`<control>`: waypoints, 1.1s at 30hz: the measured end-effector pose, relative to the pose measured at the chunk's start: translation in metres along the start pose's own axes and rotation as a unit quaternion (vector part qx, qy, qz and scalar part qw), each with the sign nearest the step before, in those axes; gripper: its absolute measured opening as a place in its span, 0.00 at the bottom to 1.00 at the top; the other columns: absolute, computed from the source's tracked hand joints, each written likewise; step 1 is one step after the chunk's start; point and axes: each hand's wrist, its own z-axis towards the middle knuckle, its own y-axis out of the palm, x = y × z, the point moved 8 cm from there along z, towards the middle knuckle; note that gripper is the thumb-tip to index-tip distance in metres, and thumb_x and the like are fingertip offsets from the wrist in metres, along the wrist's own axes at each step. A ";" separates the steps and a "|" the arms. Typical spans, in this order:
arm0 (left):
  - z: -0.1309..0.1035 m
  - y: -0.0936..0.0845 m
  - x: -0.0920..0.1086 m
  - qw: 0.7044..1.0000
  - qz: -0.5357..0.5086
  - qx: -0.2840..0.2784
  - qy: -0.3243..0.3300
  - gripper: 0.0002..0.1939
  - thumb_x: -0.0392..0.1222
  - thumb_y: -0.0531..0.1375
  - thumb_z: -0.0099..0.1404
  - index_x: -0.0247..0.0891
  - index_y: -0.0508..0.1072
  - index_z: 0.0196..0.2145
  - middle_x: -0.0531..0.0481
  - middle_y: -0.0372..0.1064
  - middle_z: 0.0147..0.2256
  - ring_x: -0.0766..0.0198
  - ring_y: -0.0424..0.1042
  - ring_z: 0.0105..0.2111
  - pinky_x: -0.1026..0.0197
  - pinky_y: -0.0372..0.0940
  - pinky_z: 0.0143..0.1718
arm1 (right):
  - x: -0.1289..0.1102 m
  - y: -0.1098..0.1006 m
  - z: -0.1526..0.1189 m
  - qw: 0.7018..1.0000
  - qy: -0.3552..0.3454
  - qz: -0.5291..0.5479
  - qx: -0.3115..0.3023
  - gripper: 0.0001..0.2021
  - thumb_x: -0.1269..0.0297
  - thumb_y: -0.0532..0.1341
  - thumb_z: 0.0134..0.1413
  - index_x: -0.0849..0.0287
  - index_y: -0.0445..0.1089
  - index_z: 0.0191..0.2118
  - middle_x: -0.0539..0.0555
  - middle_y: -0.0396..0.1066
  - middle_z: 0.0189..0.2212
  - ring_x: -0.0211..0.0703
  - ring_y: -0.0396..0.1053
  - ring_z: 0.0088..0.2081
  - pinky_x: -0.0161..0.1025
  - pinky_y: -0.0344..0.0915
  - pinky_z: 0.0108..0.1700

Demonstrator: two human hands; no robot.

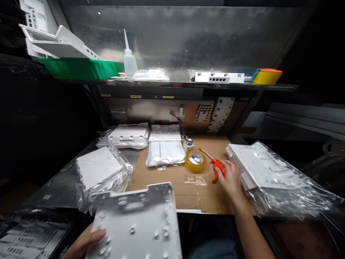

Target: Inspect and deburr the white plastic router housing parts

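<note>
My left hand (86,241) grips a white plastic housing (140,223) by its left edge, thumb over the inner face with its small posts. The housing is tilted up near the front edge of the bench. My right hand (231,179) is closed around the red handle of an air blow gun (217,167), whose thin nozzle points to the back left. The gun lies on or just above the cardboard (167,187); which, I cannot tell. Left of it sits a roll of yellow tape (186,166), with a small pump bottle (188,144) behind.
Bagged white housings (272,167) are stacked at the right, and more (98,167) lie at the left. Clear plastic bags (165,154) lie mid-bench. Above runs a metal shelf (178,85) with a green bin (81,69), a squeeze bottle (130,64) and a yellow tape roll (266,77).
</note>
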 end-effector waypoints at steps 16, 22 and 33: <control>0.104 0.282 0.049 0.729 0.507 -0.165 0.429 0.20 0.55 0.67 0.62 0.39 0.77 0.45 0.35 0.71 0.53 0.34 0.60 0.62 0.31 0.50 0.67 | 0.059 0.005 -0.102 0.749 0.285 0.598 0.015 0.26 0.48 0.73 0.52 0.56 0.77 0.53 0.58 0.81 0.51 0.59 0.76 0.57 0.54 0.71 0.61; 0.123 0.285 0.058 0.558 0.605 -0.116 0.556 0.11 0.49 0.58 0.70 0.41 0.74 0.37 0.36 0.74 0.46 0.38 0.66 0.52 0.36 0.59 0.58 | 0.069 -0.026 -0.106 0.762 0.261 0.585 0.095 0.28 0.47 0.70 0.57 0.54 0.74 0.59 0.57 0.79 0.53 0.57 0.75 0.58 0.54 0.69 0.64; 0.117 0.289 0.071 0.488 0.622 -0.100 0.604 0.16 0.53 0.59 0.72 0.41 0.70 0.50 0.41 0.76 0.45 0.48 0.75 0.46 0.51 0.68 0.45 | 0.078 -0.037 -0.103 0.775 0.253 0.562 0.137 0.31 0.47 0.70 0.57 0.54 0.71 0.62 0.57 0.77 0.57 0.57 0.71 0.63 0.55 0.67 0.66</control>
